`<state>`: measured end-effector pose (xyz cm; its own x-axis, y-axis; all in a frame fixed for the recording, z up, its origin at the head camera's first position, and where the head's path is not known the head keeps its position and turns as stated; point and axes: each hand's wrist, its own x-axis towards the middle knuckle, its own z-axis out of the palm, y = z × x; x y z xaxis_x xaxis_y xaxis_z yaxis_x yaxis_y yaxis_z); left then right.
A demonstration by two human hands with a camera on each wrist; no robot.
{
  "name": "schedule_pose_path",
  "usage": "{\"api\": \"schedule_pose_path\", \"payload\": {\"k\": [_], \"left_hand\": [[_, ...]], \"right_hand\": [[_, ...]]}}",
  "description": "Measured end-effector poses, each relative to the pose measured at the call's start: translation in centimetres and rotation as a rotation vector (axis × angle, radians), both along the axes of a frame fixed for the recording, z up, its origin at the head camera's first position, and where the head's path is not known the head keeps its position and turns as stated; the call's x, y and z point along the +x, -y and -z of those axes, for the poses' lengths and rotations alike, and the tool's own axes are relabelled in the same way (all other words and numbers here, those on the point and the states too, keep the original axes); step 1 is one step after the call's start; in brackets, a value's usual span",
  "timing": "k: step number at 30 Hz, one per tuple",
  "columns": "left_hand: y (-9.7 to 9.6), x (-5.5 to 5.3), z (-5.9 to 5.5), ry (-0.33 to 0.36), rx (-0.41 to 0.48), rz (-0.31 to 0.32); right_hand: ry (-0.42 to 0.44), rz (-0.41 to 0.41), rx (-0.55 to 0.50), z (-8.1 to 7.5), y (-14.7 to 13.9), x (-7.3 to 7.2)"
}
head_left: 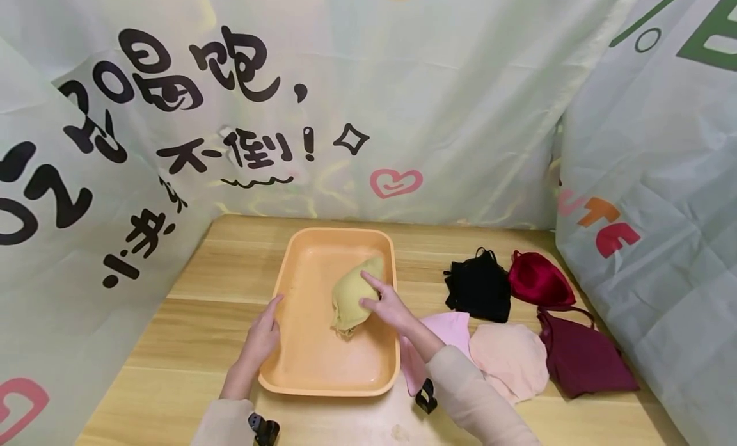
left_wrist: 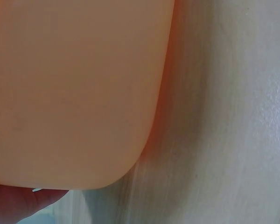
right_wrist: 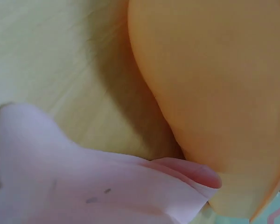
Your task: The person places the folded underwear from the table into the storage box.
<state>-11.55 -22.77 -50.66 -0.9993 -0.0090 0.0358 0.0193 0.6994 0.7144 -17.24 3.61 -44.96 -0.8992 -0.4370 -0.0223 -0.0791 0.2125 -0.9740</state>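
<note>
An orange plastic tray [head_left: 311, 369] sits on the wooden table. My left hand [head_left: 261, 334] grips its left rim, with the thumb at the edge; in the left wrist view only part of that hand [left_wrist: 23, 203] shows below the tray [left_wrist: 74, 93]. Inside the tray, toward its right side, lies a folded yellow bra [head_left: 352, 299]. My right hand [head_left: 391, 305] reaches over the right rim and holds the bra's right side between thumb and index finger; the other fingers are hard to make out. The right wrist view mostly shows the tray's side [right_wrist: 214, 84].
Right of the tray lie a pink garment [head_left: 455, 331], a peach garment [head_left: 512, 356], a black strappy top [head_left: 478, 286], a red bra [head_left: 541, 279] and a burgundy garment [head_left: 587, 356]. Printed curtains [head_left: 460, 113] enclose the table [head_left: 190, 331] at the back and sides.
</note>
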Motion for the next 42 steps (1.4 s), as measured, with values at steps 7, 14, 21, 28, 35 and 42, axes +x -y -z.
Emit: {"api": "schedule_pose_path", "payload": {"k": [7,14,21,28,35,42], "left_hand": [[0.0,0.0,0.0,-0.007,-0.008,-0.016],[0.1,0.1,-0.1,-0.010,0.003,-0.014],[0.0,0.1,0.2,0.001,0.000,-0.015],[-0.1,0.1,0.1,0.012,0.009,-0.006],[-0.1,0.0,0.2,-0.006,0.016,0.001],[-0.1,-0.1,0.2,-0.002,0.022,0.001]], "right_hand": [[0.013,0.031,-0.028,1.4,0.3,-1.0],[0.015,0.015,0.002,1.8,0.5,-1.8],[0.049,0.092,0.118,3.3,1.1,-3.3],[0.083,0.238,0.138,3.7,1.7,-4.1],[0.081,0.389,0.049,4.1,2.1,-4.3],[0.068,0.426,-0.026,4.0,2.2,-4.0]]}}
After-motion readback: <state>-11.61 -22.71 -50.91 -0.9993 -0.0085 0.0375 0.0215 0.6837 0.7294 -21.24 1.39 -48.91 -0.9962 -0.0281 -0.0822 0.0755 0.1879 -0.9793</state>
